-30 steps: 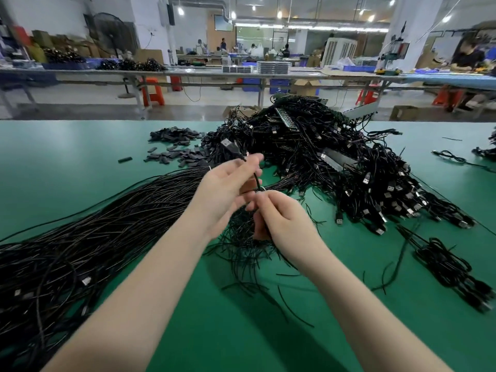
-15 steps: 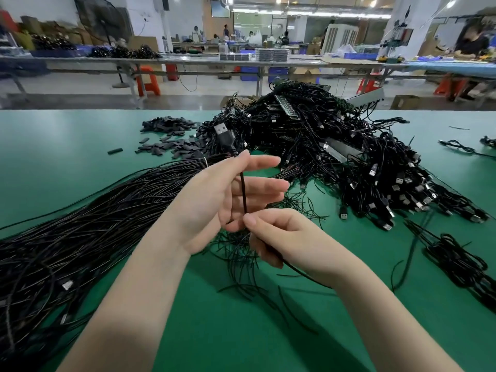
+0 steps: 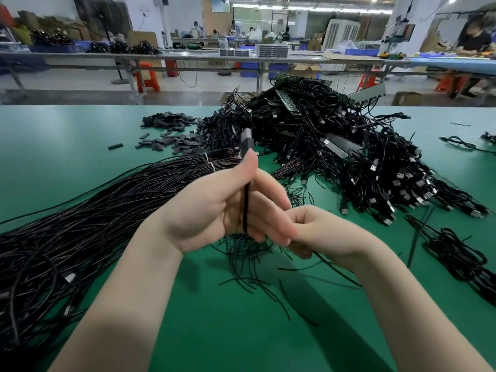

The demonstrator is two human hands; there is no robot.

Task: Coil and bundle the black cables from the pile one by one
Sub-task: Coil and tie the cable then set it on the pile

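Green worktop (image 3: 67, 146) fills the view, and across its left side sweeps a long sheaf of straight black cables (image 3: 88, 224), banded with white ties near its far end. Beyond the hands rises the tangled pile (image 3: 335, 146) of black cables, plugs glinting all down its right slope. To the right, near the worktop's edge, lies a coiled bundle (image 3: 456, 253), apart from the pile. At far left of the pile, a scatter of small dark sleeves (image 3: 169, 130) sits on the green.

Centre stage now: the left hand (image 3: 222, 208) is up, palm turned toward the camera, thumb clamping one black cable (image 3: 245, 208) against the fingers, which lie straight and close together. The cable runs down across the palm, and its plug (image 3: 245, 142) pokes up above the thumb, blurred. The right hand (image 3: 322, 234) sits just beside and below, fingers curled round the same cable's trailing length, which slips out beneath it toward the lower right. Under both hands, a spray of short black wire ties (image 3: 249, 275) lies loose on the worktop.
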